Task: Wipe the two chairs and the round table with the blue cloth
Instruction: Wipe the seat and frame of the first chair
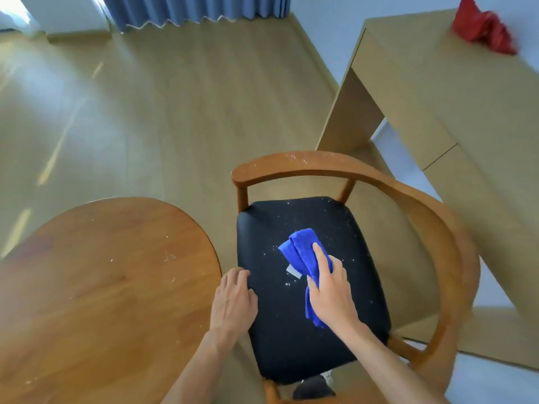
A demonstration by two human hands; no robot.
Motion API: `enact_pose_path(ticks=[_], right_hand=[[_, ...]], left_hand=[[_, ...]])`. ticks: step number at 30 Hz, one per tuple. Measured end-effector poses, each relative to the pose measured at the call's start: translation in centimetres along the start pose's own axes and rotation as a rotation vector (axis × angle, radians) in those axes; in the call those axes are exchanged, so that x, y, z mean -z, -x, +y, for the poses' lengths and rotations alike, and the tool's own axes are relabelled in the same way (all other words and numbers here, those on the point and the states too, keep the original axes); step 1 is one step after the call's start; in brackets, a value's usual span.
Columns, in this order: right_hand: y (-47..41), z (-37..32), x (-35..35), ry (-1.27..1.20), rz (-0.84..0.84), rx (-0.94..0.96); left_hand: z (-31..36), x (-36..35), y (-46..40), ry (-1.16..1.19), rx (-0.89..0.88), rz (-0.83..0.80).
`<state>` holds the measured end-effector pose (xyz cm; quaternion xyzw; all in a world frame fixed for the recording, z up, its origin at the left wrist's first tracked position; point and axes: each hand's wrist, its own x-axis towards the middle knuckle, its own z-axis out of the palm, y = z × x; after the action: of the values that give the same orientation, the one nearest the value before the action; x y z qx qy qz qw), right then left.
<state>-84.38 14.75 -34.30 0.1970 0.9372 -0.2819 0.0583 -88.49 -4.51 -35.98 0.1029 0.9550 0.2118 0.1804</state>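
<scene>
A wooden chair (423,205) with a curved backrest and a black seat (291,339) stands in front of me. White specks lie scattered on the seat and on the backrest's top. My right hand (329,290) holds the bunched blue cloth (300,252) against the middle of the seat, index finger stretched out over it. My left hand (233,298) rests at the seat's left edge, fingers curled over it. The round wooden table (96,287) stands to the left, with a few white crumbs on its top. Only one chair is in view.
A light wooden desk (437,91) stands to the right behind the chair, with a red cloth (484,27) on its far end. Wood floor (175,97) stretches ahead to blue curtains (192,8). A dark shoe (313,387) shows under the seat's front.
</scene>
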Motion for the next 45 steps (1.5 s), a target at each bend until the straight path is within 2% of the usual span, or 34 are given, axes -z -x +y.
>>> enact_pose_path(ticks=[5, 10, 16, 21, 23, 27, 29, 34, 42, 45], right_hand=[[-3.3, 3.1, -1.4, -0.005, -0.064, -0.032], [-5.8, 4.1, -5.2, 0.046, -0.114, -0.061], [-8.1, 2.9, -10.4, 0.101, -0.082, -0.017], [-10.1, 0.0, -15.2, 0.131, -0.018, 0.005], [-10.8, -0.2, -17.1, 0.183, -0.040, -0.006], [-11.6, 1.2, -20.5, 0.274, -0.076, 0.075], [-11.9, 2.0, -21.7, 0.290, -0.062, 0.126], [-12.9, 3.9, -22.6, 0.271, -0.055, 0.225], [-16.4, 8.7, -20.5, 0.348, 0.094, 0.526], [-19.6, 12.9, -17.2, 0.351, 0.166, 0.488]], left_hand=[[3.4, -3.4, -0.9, -0.055, 0.079, -0.086], [1.7, -6.2, -4.2, -0.082, 0.195, -0.079], [-0.9, -8.9, -7.1, -0.185, 0.168, -0.158], [-3.8, -10.5, -8.7, -0.209, 0.108, -0.085], [-4.8, -11.5, -9.6, -0.180, 0.113, -0.045], [-5.9, -13.6, -10.6, -0.097, -0.005, 0.161], [-6.5, -14.6, -10.7, -0.061, -0.035, 0.199], [-6.8, -15.9, -11.1, 0.050, 0.115, 0.152], [-4.1, -16.3, -12.6, -0.022, 0.114, 0.117], [-3.1, -16.3, -13.9, -0.094, 0.097, 0.060]])
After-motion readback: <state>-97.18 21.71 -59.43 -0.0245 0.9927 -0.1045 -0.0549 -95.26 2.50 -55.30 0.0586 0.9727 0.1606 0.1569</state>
